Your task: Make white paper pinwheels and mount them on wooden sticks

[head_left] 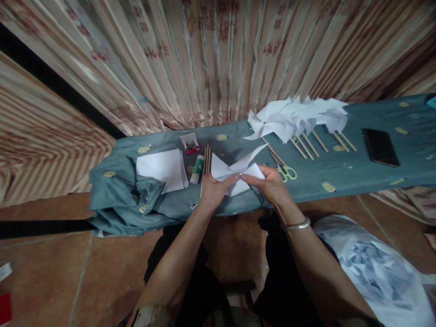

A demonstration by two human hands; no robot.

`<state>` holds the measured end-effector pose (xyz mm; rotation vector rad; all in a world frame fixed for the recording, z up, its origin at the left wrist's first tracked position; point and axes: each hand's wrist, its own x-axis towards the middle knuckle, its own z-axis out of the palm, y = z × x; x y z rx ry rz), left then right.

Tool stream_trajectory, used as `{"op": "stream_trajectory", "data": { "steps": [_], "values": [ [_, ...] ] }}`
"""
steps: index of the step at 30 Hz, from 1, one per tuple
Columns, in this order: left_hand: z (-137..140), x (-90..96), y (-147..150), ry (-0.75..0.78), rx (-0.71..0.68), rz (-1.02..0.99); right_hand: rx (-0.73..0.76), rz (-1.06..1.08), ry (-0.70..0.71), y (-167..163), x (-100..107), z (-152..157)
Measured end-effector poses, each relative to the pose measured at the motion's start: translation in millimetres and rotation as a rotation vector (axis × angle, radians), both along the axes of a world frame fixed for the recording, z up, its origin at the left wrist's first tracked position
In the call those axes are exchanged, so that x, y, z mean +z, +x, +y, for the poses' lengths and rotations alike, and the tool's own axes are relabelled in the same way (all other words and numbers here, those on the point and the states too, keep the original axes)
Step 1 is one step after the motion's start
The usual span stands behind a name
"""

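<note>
Both hands hold a white paper pinwheel (pixel 238 170) over the cloth-covered bench, its blades folded in and a small metal pin at its centre. My left hand (pixel 215 188) grips its left side, thumb pressed near the pin. From the right, my right hand (pixel 272 181) pinches the paper, its thumb also by the pin. Several wooden sticks (pixel 207 159) lie just beyond my left hand, beside a green and white glue stick (pixel 197 169). Scissors with yellow-green handles (pixel 288 172) rest beside my right hand.
Finished pinwheels (pixel 293 119) on sticks lie overlapped at the back right. A black phone (pixel 380 147) is farther right. On the left are a paper stack (pixel 161 168) and a small red box of pins (pixel 190 143). A white plastic bag (pixel 374 268) stands on the floor.
</note>
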<state>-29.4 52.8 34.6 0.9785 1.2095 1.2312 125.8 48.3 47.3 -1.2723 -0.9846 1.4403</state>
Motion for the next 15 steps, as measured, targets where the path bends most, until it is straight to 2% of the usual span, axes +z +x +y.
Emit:
{"op": "stream_trajectory", "data": {
  "steps": [15],
  "values": [
    [1.2, 0.3, -2.6, 0.017, -0.009, 0.054, 0.005, 0.063, -0.027, -1.5, -2.0, 0.1]
  ]
}}
